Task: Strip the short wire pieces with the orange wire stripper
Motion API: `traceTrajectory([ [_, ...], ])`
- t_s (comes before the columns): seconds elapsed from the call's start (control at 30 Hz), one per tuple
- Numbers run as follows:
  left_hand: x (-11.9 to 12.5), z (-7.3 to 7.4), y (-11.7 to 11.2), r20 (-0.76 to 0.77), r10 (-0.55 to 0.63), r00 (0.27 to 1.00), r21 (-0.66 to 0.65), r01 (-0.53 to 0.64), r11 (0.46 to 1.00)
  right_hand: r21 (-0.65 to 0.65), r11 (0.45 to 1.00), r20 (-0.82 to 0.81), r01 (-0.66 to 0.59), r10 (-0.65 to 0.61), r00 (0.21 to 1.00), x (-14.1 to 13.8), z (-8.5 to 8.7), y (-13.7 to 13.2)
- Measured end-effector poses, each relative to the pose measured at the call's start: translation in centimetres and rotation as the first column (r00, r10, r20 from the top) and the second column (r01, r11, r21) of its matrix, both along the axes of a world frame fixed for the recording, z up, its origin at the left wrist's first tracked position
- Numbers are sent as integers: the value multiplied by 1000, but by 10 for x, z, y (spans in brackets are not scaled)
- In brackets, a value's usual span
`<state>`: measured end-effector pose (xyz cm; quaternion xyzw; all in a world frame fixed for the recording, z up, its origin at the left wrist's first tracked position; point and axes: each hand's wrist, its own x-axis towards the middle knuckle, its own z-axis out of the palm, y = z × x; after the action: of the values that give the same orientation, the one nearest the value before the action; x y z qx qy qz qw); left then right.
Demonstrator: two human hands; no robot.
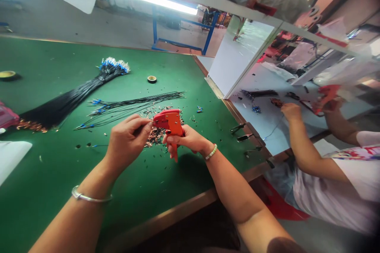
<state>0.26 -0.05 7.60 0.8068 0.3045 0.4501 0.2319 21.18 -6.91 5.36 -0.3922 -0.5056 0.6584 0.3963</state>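
My right hand [185, 139] is wrapped round the handles of a red wire stripper [170, 121], held above the green table. At the stripper's jaws, my left hand [130, 136] is closed in a pinch on a thin black wire, mostly hidden by the fingers. A short stretch of wire with a blue end [95, 146] shows left of that hand. Beneath the stripper lies a heap of cut insulation bits and copper scraps [156, 136]. Just behind my hands are loose black wires [139, 101] with blue-tipped ends.
A thick bundle of black wires [71, 97] lies at the left, near a pink object [7, 116]. Rolls of tape [152, 79] sit further back. Clamps [244, 138] line the right edge. Beside me, a co-worker's hands [292, 112] work with another red tool.
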Motion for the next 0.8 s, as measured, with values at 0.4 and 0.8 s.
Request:
traceTrajectory([
  [0.4,-1,1,0,23,40,999,-83,-38,996,52,995,41,79,-81,996,-6,-6,2],
  [0.8,-1,-17,10,-98,165,981,-17,-167,986,87,967,26,238,-241,970,-13,-19,9],
])
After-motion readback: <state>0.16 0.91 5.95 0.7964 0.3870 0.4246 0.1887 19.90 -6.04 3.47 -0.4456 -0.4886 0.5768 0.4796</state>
